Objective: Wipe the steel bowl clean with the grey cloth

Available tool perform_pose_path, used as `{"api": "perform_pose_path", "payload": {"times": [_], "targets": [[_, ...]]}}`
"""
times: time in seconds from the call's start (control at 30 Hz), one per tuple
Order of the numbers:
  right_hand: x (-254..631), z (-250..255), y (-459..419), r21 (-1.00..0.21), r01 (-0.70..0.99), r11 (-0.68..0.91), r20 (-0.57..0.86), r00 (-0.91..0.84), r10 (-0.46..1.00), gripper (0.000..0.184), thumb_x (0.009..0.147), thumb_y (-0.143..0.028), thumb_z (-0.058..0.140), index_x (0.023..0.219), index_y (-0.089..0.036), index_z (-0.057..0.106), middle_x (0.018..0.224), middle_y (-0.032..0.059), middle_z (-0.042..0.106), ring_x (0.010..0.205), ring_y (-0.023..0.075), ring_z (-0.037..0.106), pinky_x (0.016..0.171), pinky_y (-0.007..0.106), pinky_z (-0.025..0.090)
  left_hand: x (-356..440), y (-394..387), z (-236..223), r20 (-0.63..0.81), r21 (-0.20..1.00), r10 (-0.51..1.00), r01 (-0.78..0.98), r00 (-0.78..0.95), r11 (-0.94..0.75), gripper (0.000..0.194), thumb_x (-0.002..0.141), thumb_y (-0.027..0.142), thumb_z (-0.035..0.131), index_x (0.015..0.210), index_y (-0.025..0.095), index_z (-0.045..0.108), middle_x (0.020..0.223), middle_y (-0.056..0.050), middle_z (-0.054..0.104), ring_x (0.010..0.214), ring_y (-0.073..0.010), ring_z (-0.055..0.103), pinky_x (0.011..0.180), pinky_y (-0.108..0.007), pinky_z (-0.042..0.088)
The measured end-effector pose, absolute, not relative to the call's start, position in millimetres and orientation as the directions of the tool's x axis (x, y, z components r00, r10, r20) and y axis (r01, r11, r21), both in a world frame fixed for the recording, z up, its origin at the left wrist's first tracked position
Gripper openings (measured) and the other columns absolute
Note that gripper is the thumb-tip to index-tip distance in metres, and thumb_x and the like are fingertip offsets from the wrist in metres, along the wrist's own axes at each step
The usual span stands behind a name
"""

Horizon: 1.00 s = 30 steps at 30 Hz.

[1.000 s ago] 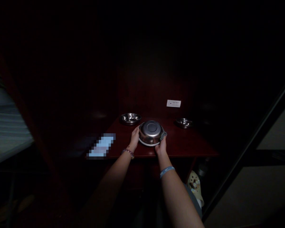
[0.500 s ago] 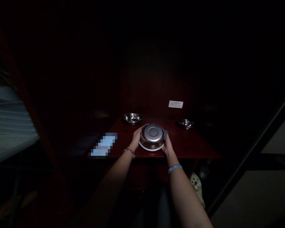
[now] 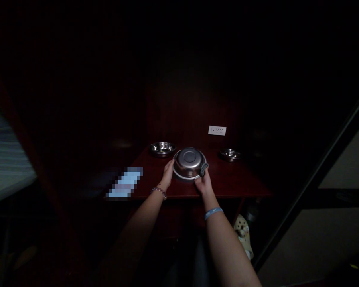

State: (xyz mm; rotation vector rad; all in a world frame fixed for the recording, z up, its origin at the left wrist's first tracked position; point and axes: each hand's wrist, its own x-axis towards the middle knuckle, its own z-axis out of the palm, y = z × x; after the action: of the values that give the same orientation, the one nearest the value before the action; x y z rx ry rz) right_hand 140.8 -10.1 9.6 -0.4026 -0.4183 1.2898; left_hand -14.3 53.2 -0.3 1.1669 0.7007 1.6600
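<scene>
While my left hand (image 3: 167, 174) and right hand (image 3: 204, 184) grip the upturned bowl (image 3: 189, 162) by opposite edges, over the desk (image 3: 230, 179), uneven hold could tip it. Gray cloth (image 3: 204, 169) bunched at my right fingers might slide, loosening that side. Farther back, left dish (image 3: 162, 149) could get bumped if I push forward-left; right dish (image 3: 230, 155), well apart, less likely.

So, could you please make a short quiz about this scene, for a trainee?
1. The blue wristband is worn on which side? a) left b) right c) both
2. True or false: the left hand and the right hand hold a metal bowl with its base facing up.
3. Fill in: the two other bowls on the table have their open sides facing ____.

Key: 1 b; 2 true; 3 up
</scene>
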Motion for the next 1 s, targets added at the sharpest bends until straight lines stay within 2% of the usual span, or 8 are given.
{"api": "perform_pose_path", "payload": {"times": [0.13, 0.27, 0.37, 0.5, 0.63, 0.83, 1.0], "targets": [[139, 4, -8, -0.564, -0.814, 0.140, 0.051, 0.134, 0.990, 0.023, 0.093, -0.032, 0.050, 0.098, -0.020, 0.068, 0.091, -0.0012, 0.077, 0.083, 0.0111, 0.071, 0.088, 0.026, 0.057, -13, 53, 1, 0.381, 0.815, 0.912, -0.410, -0.153, -0.410, 0.043, 0.083, 0.045, 0.061, 0.113, 0.015, 0.068, 0.127, -0.011, 0.066, 0.120, -0.0249, 0.058, 0.110, -0.040, 0.038], [144, -2, -7, -0.614, -0.787, 0.065, 0.032, 0.058, 0.998, 0.018, 0.092, -0.030, 0.055, 0.098, -0.020, 0.068, 0.092, -0.0008, 0.077, 0.081, 0.0101, 0.071, 0.080, 0.023, 0.059, -15, 55, 0, 0.360, 0.821, 0.909, -0.391, -0.211, -0.416, 0.040, 0.085, 0.043, 0.058, 0.111, 0.015, 0.069, 0.123, -0.011, 0.068, 0.119, -0.0245, 0.059, 0.110, -0.040, 0.037], [145, -5, -6, -0.645, -0.760, 0.078, 0.057, 0.053, 0.997, 0.018, 0.091, -0.030, 0.055, 0.098, -0.020, 0.069, 0.093, 0.0001, 0.077, 0.082, 0.0102, 0.071, 0.079, 0.023, 0.059, -16, 58, -3, 0.346, 0.829, 0.908, -0.376, -0.237, -0.414, 0.038, 0.086, 0.043, 0.057, 0.108, 0.015, 0.069, 0.120, -0.011, 0.069, 0.117, -0.0241, 0.060, 0.109, -0.041, 0.038], [145, -6, -4, -0.671, -0.730, 0.130, 0.082, 0.100, 0.992, 0.019, 0.090, -0.033, 0.056, 0.097, -0.020, 0.069, 0.095, 0.0009, 0.077, 0.085, 0.0116, 0.071, 0.085, 0.026, 0.059, -16, 61, -5, 0.323, 0.840, 0.914, -0.370, -0.246, -0.396, 0.038, 0.084, 0.043, 0.056, 0.105, 0.014, 0.070, 0.116, -0.011, 0.070, 0.112, -0.0249, 0.062, 0.106, -0.042, 0.041], [148, -9, -1, -0.682, -0.714, 0.158, 0.049, 0.171, 0.984, 0.023, 0.088, -0.038, 0.058, 0.098, -0.020, 0.068, 0.100, 0.0037, 0.076, 0.095, 0.0153, 0.071, 0.095, 0.033, 0.056, -15, 61, -4, 0.314, 0.864, 0.928, -0.344, -0.201, -0.367, 0.038, 0.082, 0.043, 0.058, 0.101, 0.013, 0.071, 0.109, -0.011, 0.072, 0.107, -0.0261, 0.063, 0.102, -0.042, 0.044], [153, -13, 2, -0.677, -0.707, 0.204, 0.068, 0.215, 0.974, 0.024, 0.086, -0.041, 0.060, 0.098, -0.022, 0.068, 0.098, 0.0049, 0.076, 0.097, 0.0178, 0.071, 0.093, 0.038, 0.057, -15, 60, -3, 0.345, 0.856, 0.923, -0.347, -0.168, -0.383, 0.038, 0.079, 0.042, 0.059, 0.100, 0.014, 0.071, 0.106, -0.010, 0.073, 0.106, -0.0252, 0.063, 0.102, -0.042, 0.043], [153, -10, 2, -0.663, -0.731, 0.158, 0.020, 0.194, 0.981, 0.023, 0.087, -0.040, 0.057, 0.095, -0.021, 0.068, 0.103, 0.0060, 0.076, 0.106, 0.0177, 0.069, 0.100, 0.040, 0.052, -14, 63, -7, 0.348, 0.848, 0.911, -0.339, -0.222, -0.407, 0.031, 0.077, 0.041, 0.061, 0.092, 0.016, 0.069, 0.103, -0.008, 0.071, 0.104, -0.0235, 0.062, 0.103, -0.040, 0.041]]}}
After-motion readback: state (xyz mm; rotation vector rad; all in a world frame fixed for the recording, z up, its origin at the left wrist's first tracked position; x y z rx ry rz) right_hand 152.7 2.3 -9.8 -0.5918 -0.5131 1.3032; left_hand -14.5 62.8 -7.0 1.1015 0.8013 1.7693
